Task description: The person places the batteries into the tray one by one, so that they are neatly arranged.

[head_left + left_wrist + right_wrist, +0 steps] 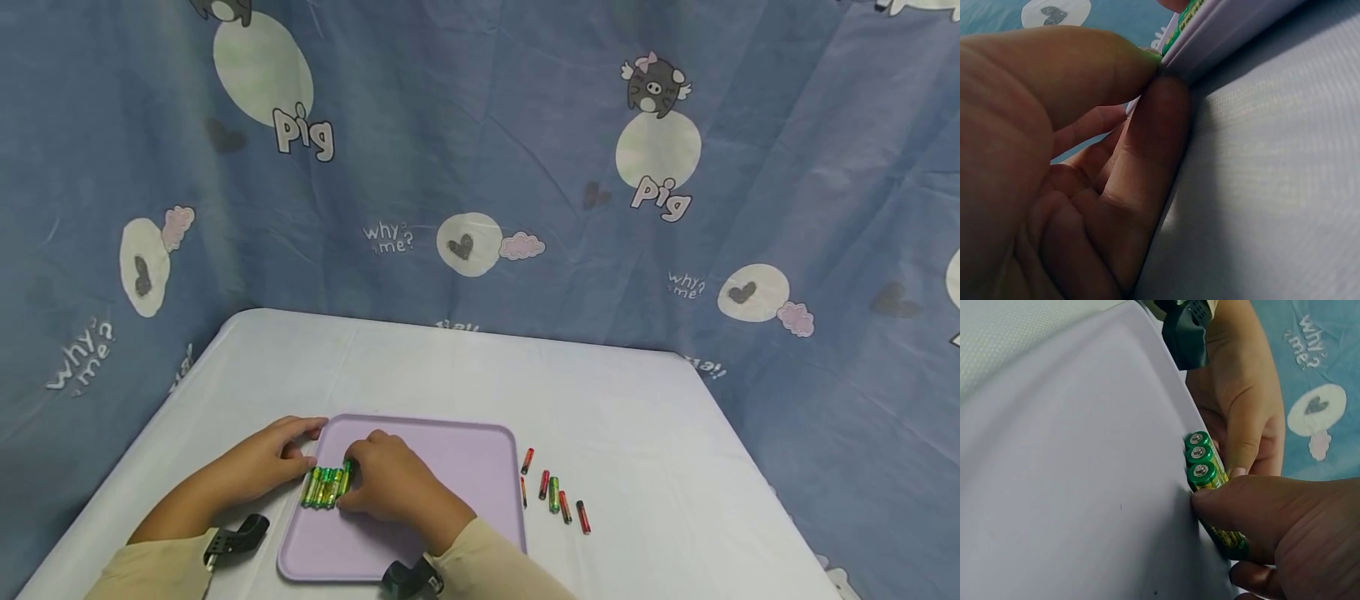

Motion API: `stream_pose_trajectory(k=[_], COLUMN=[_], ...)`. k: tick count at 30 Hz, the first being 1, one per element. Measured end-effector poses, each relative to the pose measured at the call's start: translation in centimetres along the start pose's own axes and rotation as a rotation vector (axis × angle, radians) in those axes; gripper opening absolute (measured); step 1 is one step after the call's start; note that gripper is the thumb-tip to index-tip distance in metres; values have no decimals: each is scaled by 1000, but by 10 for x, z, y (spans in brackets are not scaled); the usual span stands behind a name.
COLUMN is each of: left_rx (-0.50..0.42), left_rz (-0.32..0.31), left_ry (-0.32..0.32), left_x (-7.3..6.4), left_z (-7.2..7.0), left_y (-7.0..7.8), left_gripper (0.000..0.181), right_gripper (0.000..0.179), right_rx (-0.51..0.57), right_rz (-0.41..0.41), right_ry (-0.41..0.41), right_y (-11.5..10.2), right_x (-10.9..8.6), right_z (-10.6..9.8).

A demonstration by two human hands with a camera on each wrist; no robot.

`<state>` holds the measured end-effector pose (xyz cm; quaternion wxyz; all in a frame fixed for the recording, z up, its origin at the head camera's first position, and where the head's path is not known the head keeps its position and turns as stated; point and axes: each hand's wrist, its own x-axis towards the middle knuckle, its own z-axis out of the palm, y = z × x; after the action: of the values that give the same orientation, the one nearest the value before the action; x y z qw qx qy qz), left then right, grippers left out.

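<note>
Several green-and-gold batteries (321, 488) lie side by side in a row near the left rim of a lilac tray (427, 432). My right hand (393, 477) pinches the green battery (1229, 540) at the row's right end, thumb on its near end. That battery is partly hidden behind the thumb in the right wrist view. At the tray's left side, my left hand (262, 457) pinches the rim, its thumb (1104, 69) on top beside the row and a finger (1154, 144) underneath.
Right of the tray, several red batteries (565, 507) and one green battery (553, 494) lie scattered on the white tablecloth (637, 433). A blue printed curtain (555, 150) hangs behind the table. Black wrist devices (238, 537) sit on both forearms.
</note>
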<state>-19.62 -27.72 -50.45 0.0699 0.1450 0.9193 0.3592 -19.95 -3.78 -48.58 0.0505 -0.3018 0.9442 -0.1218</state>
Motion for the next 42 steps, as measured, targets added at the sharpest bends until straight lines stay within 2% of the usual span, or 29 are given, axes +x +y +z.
stream_pose_trajectory(k=[8,11,15,18,21,25,31,38,42], left_rx=[-3,2,21,27,14,-3,-1,-3,7], left_rz=[-5,-10,-10,-12,-24,-36,-53,-43,-37], left_ry=[1,-2,8,16,8,-7,-3,-10,-13], left_x=[0,0,2,4,4,2,0,2,3], left_z=[0,-1,-2,-2,0,1,1,2,1], left_y=[3,3,2,1,1,3,1,-2,-1], left_gripper=[64,64,63,63,63,64,64,64,64], right_gripper=[50,56,70,74,72,68,61,39,40], right_rx=[10,37,80,101,131,205,318,428,450], right_rz=[13,3,-5,-28,-67,-56,45,193,291], right_ry=[-13,-25,-33,-24,-16,6,67,231,230], right_y=[0,2,8,17,34,67,121,174,193], right_x=[-3,-4,-9,-18,-33,-57,-87,-120,-135], right_z=[-1,-2,-11,-21,-30,-43,-53,-51,-49])
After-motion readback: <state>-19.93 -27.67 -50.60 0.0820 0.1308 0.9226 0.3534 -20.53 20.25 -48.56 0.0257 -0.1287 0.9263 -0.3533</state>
